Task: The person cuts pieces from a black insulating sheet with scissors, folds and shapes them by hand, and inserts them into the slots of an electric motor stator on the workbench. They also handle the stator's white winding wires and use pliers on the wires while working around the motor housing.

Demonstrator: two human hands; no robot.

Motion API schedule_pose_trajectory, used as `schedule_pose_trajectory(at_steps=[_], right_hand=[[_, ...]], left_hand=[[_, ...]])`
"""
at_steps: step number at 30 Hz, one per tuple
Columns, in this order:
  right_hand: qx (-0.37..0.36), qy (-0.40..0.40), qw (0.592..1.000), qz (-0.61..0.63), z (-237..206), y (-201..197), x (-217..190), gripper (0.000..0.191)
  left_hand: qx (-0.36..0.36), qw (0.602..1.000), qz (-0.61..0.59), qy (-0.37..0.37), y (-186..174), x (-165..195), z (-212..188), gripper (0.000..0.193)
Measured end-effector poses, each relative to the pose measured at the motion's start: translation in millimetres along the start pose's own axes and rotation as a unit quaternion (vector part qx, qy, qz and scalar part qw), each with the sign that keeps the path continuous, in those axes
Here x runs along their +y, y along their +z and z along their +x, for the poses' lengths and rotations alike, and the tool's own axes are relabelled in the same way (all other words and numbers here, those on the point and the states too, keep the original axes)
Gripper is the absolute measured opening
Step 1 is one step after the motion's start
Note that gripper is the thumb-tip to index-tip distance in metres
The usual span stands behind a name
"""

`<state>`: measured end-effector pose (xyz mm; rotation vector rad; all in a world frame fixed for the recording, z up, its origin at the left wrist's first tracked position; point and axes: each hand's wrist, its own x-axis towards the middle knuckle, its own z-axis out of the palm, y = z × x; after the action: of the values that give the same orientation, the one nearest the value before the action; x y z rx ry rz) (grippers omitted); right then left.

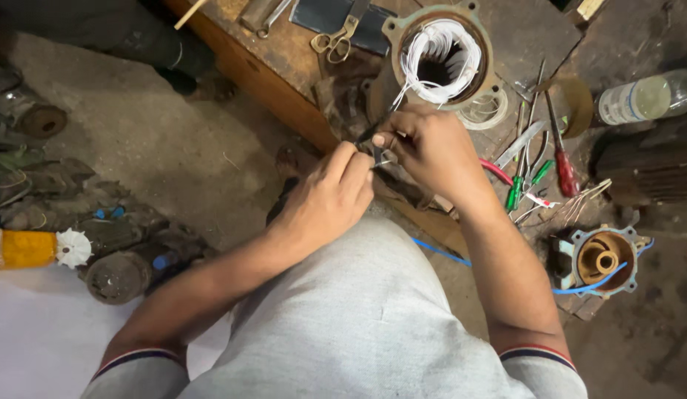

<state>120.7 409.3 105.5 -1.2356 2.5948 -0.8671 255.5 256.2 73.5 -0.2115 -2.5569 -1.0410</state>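
My left hand [330, 198] and my right hand [430, 148] meet just below a round metal motor housing [397, 31] on a wooden bench. White wires [441, 50] coil inside the housing and one strand runs down to my fingers. My right hand pinches a small dark tool or sleeve [370, 134] together with the wire end. My left hand's fingertips close on the same spot from below. What lies between the fingers is mostly hidden.
Scissors [334, 38] lie at the back of the bench [277, 70]. Screwdrivers with red [563, 171] and green [516, 191] handles lie to the right, beside a plastic bottle [646, 97], a tape roll [576, 100] and a second motor part [602, 258]. Old motors [121, 270] sit on the floor at left.
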Motion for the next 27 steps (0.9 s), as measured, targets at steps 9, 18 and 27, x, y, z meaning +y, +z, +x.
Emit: schedule_pose_trajectory(at_steps=[9,18,27], right_hand=[[0.059,-0.024,0.998,0.007,-28,-4,-5,0.017],[0.219,-0.276,0.932,-0.080,-52,29,20,0.025],[0.110,-0.001,0.992,0.069,-33,9,5,0.012]], left_hand=[[0.034,0.996,-0.076,-0.001,6,-10,4,0.015],[-0.125,0.917,-0.326,-0.193,6,-23,19,0.017],[-0.033,0.993,-0.114,-0.028,5,1,13,0.013]])
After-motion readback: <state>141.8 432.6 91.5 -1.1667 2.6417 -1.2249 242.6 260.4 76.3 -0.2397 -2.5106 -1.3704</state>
